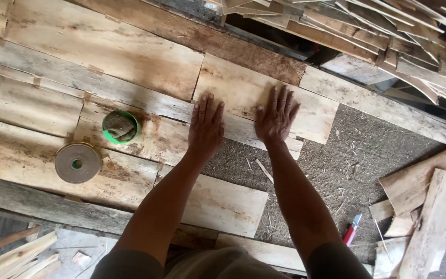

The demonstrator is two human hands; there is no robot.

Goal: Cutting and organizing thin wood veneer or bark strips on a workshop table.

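Observation:
My left hand (206, 127) lies flat, fingers apart, on a pale wood veneer sheet (243, 90) where it meets the sheet beside it. My right hand (276, 116) presses flat on the same veneer sheet, a little to the right. Neither hand holds anything. Several thin veneer sheets are laid edge to edge across a rough grey felt-covered table (357, 160), some joined with small strips of brown tape.
A roll of brown paper tape (78, 163) lies on the sheets at the left, with a green bowl (121, 127) holding a wet cloth behind it. A red and grey knife (351, 230) rests near the table's front edge. Loose veneer scraps (421, 206) pile at right and back.

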